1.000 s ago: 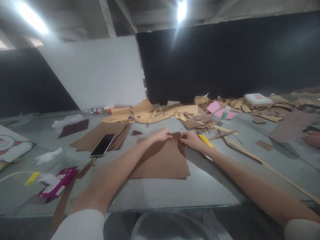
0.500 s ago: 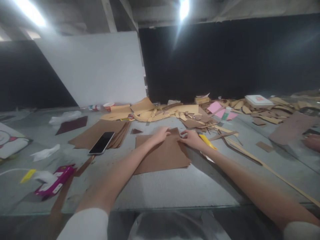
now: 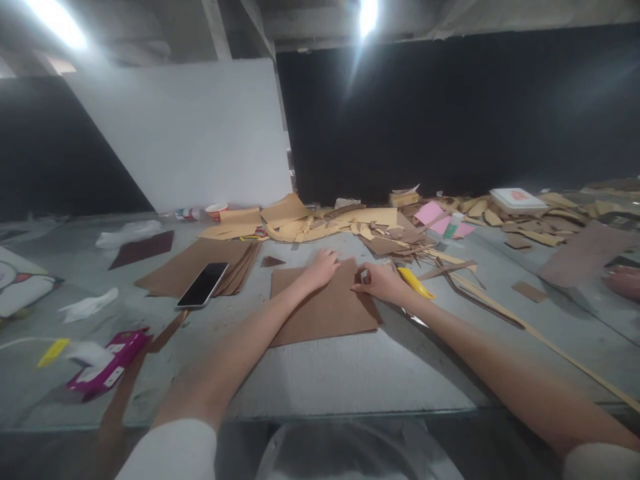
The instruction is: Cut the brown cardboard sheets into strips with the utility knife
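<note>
Brown cardboard sheet (image 3: pixel 320 312) is lying flat on the grey table (image 3: pixel 350 373), directly in front of me and near the middle of the view. I am observing both hands at its far edge.

The left hand (image 3: pixel 323 267) is resting palm down on the far edge of the sheet, with the fingers loosely spread and nothing gripped. The right hand (image 3: pixel 383 281) is sitting at the far right corner, its fingers curled and the thumb and forefinger closing together on the sheet's edge. I cannot tell whether anything else is caught in that pinch.

Count of items I am noting:
- One yellow tool (image 3: pixel 415 283) is lying just beside the right hand.
- One phone (image 3: pixel 204 285) is lying face up on one stack of cardboard sheets (image 3: pixel 193 263), to the left.
- One small dark scrap (image 3: pixel 273 261) is lying between that stack and the sheet.
- One dark red sheet (image 3: pixel 143 249) is lying farther left.
- One pink box (image 3: pixel 107 365) is sitting near the left front edge.
- One heap of cardboard offcuts (image 3: pixel 320 228) is running along the far side of the table.
- One white box (image 3: pixel 517 199) is resting at the far right.

Another person's hand (image 3: pixel 623 280) is showing at the right edge.
</note>
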### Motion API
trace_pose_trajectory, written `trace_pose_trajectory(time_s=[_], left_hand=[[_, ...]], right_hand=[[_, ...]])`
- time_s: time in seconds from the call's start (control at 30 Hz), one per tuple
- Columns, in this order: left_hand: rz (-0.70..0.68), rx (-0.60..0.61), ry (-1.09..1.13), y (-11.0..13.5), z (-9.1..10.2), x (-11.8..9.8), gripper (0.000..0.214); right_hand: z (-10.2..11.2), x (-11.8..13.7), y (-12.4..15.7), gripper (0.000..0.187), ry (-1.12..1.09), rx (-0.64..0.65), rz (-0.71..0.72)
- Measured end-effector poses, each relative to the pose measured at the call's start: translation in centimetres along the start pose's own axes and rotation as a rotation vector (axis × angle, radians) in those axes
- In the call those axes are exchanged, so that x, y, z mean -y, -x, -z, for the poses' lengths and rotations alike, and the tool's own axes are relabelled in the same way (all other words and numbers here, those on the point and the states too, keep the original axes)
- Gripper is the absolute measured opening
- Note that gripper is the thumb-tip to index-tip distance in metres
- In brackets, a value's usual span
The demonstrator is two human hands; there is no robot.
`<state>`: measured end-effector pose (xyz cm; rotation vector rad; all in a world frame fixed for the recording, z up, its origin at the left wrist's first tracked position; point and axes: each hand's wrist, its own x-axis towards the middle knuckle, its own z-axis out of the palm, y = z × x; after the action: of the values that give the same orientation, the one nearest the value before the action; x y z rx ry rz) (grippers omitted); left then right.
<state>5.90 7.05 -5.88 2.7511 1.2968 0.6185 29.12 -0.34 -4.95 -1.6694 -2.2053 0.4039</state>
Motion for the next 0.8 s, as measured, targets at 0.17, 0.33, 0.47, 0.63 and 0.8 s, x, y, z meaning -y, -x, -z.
trace_pose_trajectory(time_s=[0.17,0.33,0.47,0.63,0.8], left_hand=[[-0.077,-0.011,-0.140,1.7,0.2,-3.2,0.037],[-0.147,0.027,-0.136,3.9,-0.9,-5.7,0.035],[-0.144,0.048,-0.132,4.3,-1.0,-5.7,0.041],[-0.126,0.114,-0.059,2.5,0.0,-5.0,0.033],[-0.021,0.125,-0.029,0.8,0.4,-4.7,0.032]], right_hand=[[-0.3,0.2,0.4,0.036,0.005,-0.017,0.012],[0.7,-0.1,0.2,0.038,-0.005,-0.020,0.045],[4.0,-1.7,1.0,0.045,0.174,-0.090,-0.057],[5.9,-4.3,5.1,0.058,0.541,-0.126,-0.288],[4.1,-5.5,8.4,0.045,0.538,0.092,-0.289]])
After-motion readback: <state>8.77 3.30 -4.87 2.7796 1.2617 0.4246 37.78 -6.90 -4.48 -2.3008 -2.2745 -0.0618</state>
